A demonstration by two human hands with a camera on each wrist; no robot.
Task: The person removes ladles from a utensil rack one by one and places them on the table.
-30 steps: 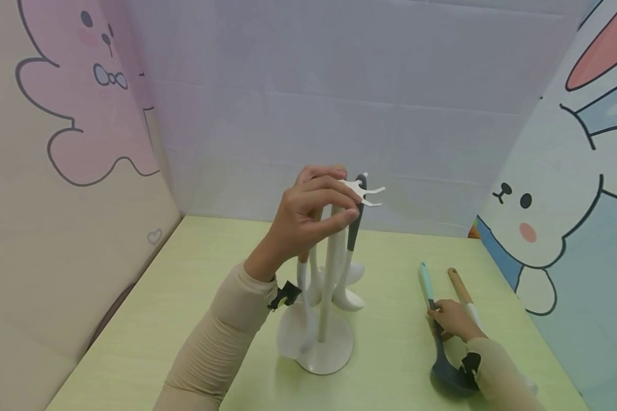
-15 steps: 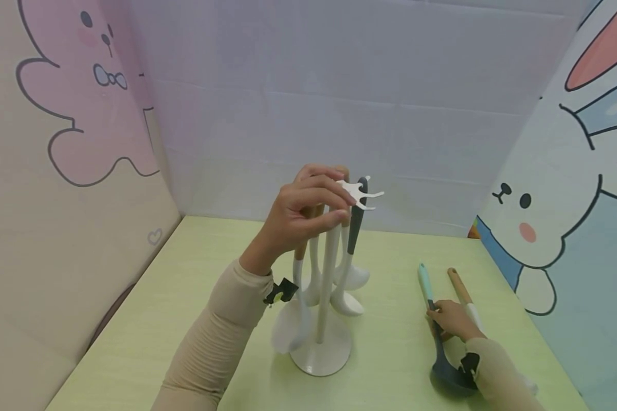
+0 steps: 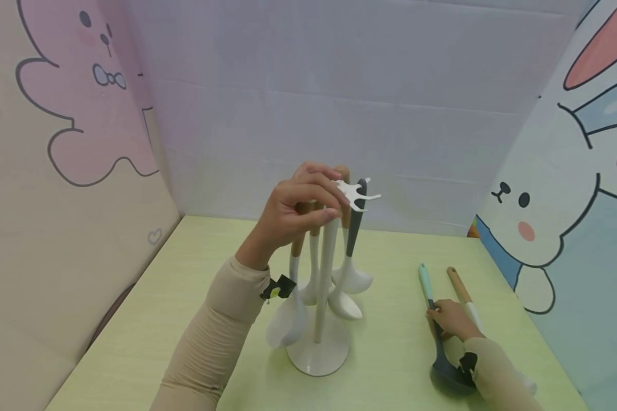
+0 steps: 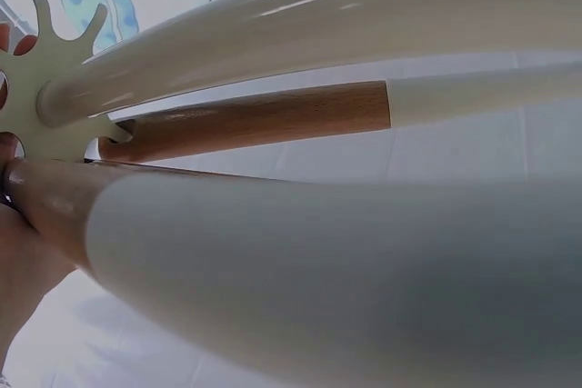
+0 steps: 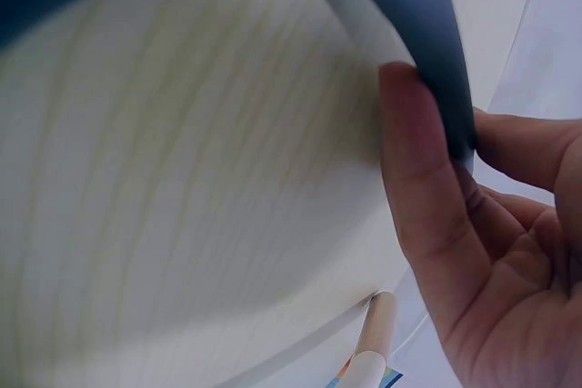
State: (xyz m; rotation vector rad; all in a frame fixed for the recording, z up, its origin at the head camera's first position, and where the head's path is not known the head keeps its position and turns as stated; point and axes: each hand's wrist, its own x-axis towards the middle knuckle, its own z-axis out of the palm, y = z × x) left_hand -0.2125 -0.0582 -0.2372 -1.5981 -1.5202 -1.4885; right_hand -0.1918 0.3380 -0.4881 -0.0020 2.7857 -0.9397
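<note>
left hand [image 3: 299, 202]: we see its fingers curled over the hook crown [image 3: 357, 196] of the utensil stand [image 3: 325, 274], thumb below, gripping it.
utensil stand: we find it upright on the worktop [image 3: 391, 354], about midway between left and right edges, well apart from the far edge.
hanging on it: we make out a turner [image 3: 286, 326] on the worktop's left-edge side, a spoon [image 3: 345, 305] with a dark grey handle, a white ladle [image 3: 355, 279] and another wooden-handled utensil [image 3: 310, 291].
right hand [image 3: 453, 319]: we see thumb and finger pinching the dark ladle [image 3: 444, 372].
dark ladle: we have it near the right edge, turquoise handle end pointing to the far edge.
wooden-handled tool [image 3: 460, 285]: we see it lying between dark ladle and right edge, partly hidden by hand and sleeve [image 3: 499, 371].
</note>
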